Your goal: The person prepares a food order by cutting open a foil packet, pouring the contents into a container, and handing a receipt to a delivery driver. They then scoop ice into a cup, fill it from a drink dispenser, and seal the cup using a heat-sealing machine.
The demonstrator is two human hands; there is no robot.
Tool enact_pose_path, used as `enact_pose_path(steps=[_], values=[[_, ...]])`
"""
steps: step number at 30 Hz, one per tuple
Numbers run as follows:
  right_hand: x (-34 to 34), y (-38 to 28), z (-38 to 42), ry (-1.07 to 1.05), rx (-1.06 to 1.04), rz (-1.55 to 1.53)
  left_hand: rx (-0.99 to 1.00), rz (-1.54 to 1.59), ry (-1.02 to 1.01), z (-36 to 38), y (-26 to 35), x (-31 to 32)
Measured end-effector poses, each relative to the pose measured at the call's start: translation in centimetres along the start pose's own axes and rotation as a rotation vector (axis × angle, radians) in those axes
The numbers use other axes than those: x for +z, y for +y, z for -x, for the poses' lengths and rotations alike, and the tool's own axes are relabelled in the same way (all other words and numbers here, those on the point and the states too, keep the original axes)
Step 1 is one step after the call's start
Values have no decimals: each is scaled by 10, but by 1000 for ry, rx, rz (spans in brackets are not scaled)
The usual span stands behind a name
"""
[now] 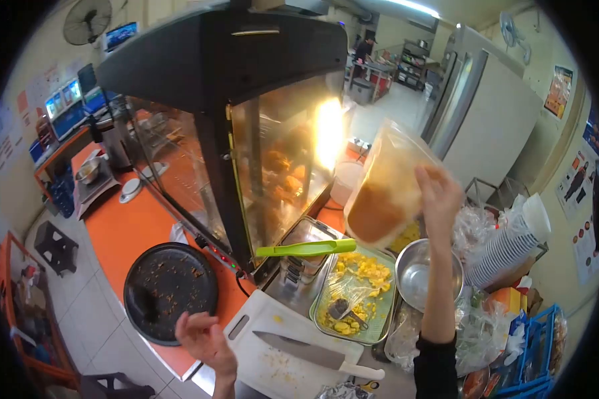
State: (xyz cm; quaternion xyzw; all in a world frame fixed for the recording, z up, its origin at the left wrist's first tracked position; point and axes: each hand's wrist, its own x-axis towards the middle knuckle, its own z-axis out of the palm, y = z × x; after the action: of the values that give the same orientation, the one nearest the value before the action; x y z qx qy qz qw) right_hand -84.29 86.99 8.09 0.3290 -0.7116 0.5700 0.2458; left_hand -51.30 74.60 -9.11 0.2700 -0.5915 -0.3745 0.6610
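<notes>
My right hand [439,199] is raised and grips the upper edge of a translucent container [383,189] with reddish-brown contents, held tilted. My left hand [205,342] is over the edge of a round black pan [173,289] with brown crumbs, its fingers apart and nothing in them. Beside it, a knife [309,349] lies on a white cutting board [273,372]. A glass tray [387,312] holds yellow pieces and a dark-headed utensil. Green tongs [306,249] lie across a metal container [306,233]. A steel bowl [429,272] stands below the raised container.
A lit glass display cabinet [273,139] holds browned food behind the board. Stacked white cups [509,243], plastic bags and a blue basket [532,352] are at the right. A scale [100,189] stands far left. Another person [364,50] is in the background.
</notes>
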Motion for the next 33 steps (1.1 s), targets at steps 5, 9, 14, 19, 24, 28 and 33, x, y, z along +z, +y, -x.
enact_pose_path(steps=[5, 9, 14, 19, 24, 28, 33], values=[[94, 123, -23, -54, 263, 60, -118, -249, 116, -18, -43, -31], [153, 175, -5, -42, 515, 174, -64, -404, 297, -37, -62, -57], [177, 250, 31, -518, 550, -416, -89, -573, 337, -49, -50, -81], [7, 52, 107, -634, 417, 23, -295, -506, 69, 4, -14, -94], [-172, -17, 288, -1253, 919, 170, -784, -284, -1135, 114, 41, -115], [-189, -9, 407, -804, 1253, 190, -723, -426, -1270, 209, 72, -123], [-192, -3, 466, -475, 1288, -141, -876, -229, -1130, 256, 53, -155]])
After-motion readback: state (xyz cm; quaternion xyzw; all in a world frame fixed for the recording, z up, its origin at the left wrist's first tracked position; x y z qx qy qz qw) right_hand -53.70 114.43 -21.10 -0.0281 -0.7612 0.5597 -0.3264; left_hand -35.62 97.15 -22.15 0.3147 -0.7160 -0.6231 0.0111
